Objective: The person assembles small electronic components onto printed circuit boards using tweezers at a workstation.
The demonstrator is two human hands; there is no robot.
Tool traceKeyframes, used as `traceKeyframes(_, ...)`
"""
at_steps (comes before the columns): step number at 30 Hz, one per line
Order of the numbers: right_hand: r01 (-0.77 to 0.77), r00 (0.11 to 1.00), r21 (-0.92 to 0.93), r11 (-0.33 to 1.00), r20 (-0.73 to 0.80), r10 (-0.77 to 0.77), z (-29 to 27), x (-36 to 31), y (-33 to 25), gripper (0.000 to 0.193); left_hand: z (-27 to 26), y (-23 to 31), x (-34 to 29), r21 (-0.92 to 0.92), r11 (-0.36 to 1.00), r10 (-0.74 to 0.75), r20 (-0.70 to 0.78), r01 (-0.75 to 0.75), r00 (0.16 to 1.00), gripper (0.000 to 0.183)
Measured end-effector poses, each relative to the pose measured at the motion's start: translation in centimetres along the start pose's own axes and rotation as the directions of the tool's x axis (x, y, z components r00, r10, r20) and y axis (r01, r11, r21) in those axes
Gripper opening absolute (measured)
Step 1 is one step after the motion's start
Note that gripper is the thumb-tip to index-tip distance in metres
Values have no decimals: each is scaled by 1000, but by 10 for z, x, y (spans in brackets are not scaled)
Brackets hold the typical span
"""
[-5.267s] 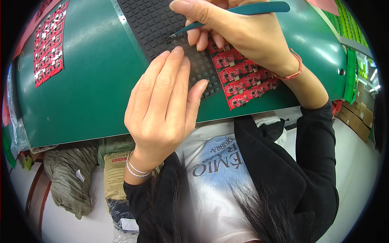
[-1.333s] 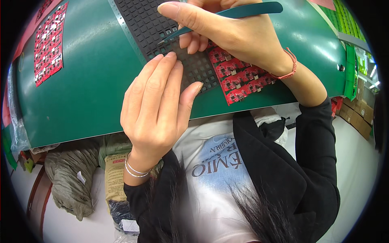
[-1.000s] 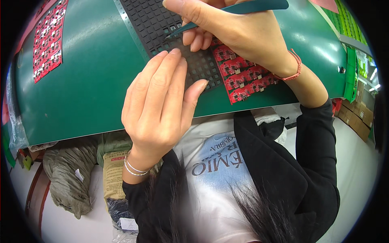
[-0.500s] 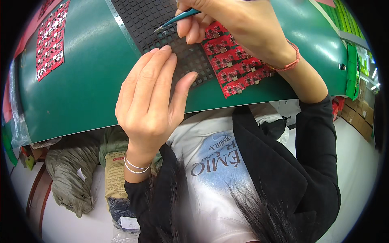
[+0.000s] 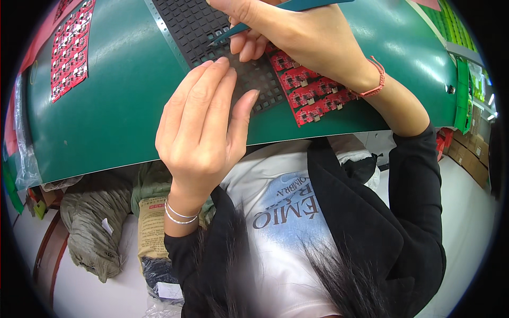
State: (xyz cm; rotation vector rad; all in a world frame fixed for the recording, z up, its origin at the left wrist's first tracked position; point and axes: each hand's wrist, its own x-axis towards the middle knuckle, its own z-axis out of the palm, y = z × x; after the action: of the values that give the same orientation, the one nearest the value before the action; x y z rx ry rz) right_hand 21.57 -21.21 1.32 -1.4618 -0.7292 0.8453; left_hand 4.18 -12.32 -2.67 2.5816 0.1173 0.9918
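bench [image 5: 122, 106] carrying black grid tray [image 5: 212, 32] | left hand [image 5: 204, 124] lying flat, fingers extended, pressing tray's near edge | right hand [image 5: 307, 37] pinching teal tweezers [image 5: 254, 21] over tray, beside red boards [image 5: 313, 93] | risk: tray shifting, tips slipping

Black jacket sleeves, white printed shirt, silver bangles left wrist, pink cord right

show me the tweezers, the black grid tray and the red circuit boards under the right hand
tweezers [image 5: 233, 33], head view, lower blade near the tip.
black grid tray [image 5: 191, 24], head view, bare cells.
red circuit boards [image 5: 313, 98], head view, middle row.
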Motion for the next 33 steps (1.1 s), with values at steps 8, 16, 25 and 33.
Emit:
traceKeyframes(8, -78, 992, 190, 979, 111, 58, -12, -1, -14, 34, -1, 0, 2, -28, 1000, -7, -13, 7, 1000, 27)
traceKeyframes(16, -218, 972, 132, 967, -61, 228, -44, -64, -54, 34, -6, 15, -1, 55, 998, 43, 29, -44, 999, 25)
traceKeyframes(25, -109, 992, -37, 993, -75, 106, -81, -145, 0, 20, 11, 61, -7, -223, 964, 185, 188, -142, 965, 23)
traceKeyframes(33, -86, 994, -52, 995, -72, 82, -82, -146, 6, 22, 25, 63, -11, -256, 959, 168, 151, -125, 974, 27)
